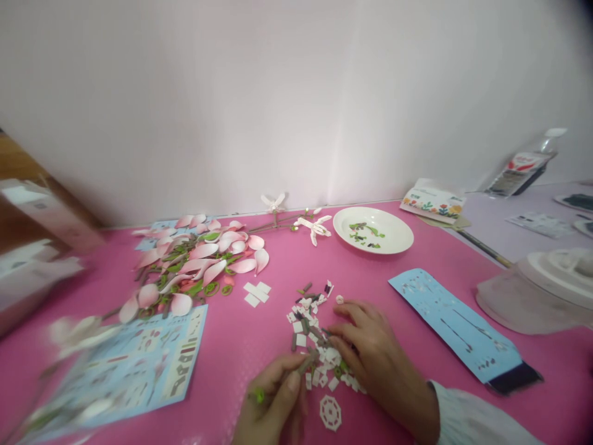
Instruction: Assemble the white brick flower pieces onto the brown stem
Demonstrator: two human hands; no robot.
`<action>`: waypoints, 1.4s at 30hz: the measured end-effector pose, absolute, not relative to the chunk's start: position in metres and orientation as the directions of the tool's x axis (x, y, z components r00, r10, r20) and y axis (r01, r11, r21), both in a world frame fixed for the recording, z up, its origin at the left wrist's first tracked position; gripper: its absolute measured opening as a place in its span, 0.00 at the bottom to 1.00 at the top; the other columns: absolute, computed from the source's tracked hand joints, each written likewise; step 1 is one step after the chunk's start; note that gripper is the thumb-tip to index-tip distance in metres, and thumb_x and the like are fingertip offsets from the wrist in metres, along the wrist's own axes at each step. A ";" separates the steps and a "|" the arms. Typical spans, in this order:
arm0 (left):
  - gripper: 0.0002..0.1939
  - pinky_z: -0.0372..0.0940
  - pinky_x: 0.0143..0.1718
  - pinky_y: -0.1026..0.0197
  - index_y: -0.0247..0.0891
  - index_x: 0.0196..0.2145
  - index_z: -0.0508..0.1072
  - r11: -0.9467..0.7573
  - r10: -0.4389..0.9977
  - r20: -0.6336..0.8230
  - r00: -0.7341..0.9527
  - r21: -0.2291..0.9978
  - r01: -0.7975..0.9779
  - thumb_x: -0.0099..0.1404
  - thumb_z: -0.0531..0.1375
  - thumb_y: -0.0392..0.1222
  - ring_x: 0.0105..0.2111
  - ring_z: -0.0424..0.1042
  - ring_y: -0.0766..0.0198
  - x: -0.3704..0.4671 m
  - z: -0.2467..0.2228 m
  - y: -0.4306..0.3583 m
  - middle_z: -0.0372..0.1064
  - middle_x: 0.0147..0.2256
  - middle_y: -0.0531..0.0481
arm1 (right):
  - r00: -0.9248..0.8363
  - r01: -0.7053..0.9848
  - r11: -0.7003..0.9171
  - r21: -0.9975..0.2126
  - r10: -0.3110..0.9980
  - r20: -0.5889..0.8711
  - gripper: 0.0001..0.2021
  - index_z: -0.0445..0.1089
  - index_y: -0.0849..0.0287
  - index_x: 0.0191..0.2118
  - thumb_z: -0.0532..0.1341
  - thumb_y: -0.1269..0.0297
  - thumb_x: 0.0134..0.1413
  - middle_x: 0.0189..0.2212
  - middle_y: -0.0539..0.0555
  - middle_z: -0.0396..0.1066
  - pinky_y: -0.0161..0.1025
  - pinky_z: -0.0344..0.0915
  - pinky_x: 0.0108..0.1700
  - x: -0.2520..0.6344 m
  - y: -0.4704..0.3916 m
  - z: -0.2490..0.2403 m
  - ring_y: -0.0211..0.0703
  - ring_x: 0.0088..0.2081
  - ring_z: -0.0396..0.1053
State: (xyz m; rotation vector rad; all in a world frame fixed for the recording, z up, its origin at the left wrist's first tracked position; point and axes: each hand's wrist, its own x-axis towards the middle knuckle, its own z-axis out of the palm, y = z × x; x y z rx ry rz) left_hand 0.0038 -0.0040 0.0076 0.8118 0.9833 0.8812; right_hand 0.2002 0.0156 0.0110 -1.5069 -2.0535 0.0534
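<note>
Between thumb and fingers, my left hand (pixel 278 398) pinches a grey-brown stem piece (pixel 308 360). A small bright green piece (pixel 259 394) shows at the back of those fingers. My right hand (pixel 370 346) rests over the right side of a pile of small building bricks (pixel 301 340), fingers apart and touching the loose parts. White, grey-brown, green and dark bricks make up the pile. In front of it lies a white octagonal lattice piece (pixel 330 413). A small round white piece (pixel 340 299) is by my right fingertips.
Pink petals (pixel 204 250) with green and brown parts are heaped at the left, near a blue instruction sheet (pixel 180 364). White tiles (pixel 257 293) lie beside them. Farther back are a flower branch (pixel 278 224) and a white plate (pixel 340 232). A blue leaflet (pixel 445 315) is at the right.
</note>
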 end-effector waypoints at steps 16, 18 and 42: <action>0.21 0.49 0.20 0.66 0.37 0.38 0.77 0.402 0.903 -0.347 0.253 0.890 -0.216 0.53 0.65 0.55 0.17 0.58 0.71 0.004 0.014 -0.003 0.63 0.16 0.57 | -0.207 0.857 0.343 -0.384 0.912 0.353 0.07 0.74 0.57 0.35 0.58 0.71 0.57 0.33 0.54 0.67 0.46 0.57 0.43 0.198 0.015 0.014 0.46 0.39 0.61; 0.20 0.48 0.20 0.67 0.37 0.38 0.77 0.404 0.902 -0.339 0.268 0.883 -0.240 0.54 0.65 0.55 0.17 0.57 0.71 0.004 0.012 -0.004 0.62 0.16 0.57 | -0.207 0.862 0.340 -0.375 0.913 0.351 0.07 0.74 0.57 0.33 0.59 0.72 0.56 0.33 0.54 0.67 0.45 0.57 0.43 0.199 0.015 0.013 0.46 0.39 0.62; 0.21 0.47 0.17 0.66 0.36 0.41 0.76 0.395 0.893 -0.323 0.312 0.895 -0.205 0.56 0.63 0.55 0.14 0.56 0.71 0.003 0.007 -0.004 0.61 0.15 0.57 | -0.220 0.873 0.352 -0.338 0.902 0.371 0.03 0.73 0.56 0.33 0.61 0.67 0.55 0.30 0.53 0.67 0.43 0.58 0.40 0.199 0.017 0.015 0.45 0.36 0.63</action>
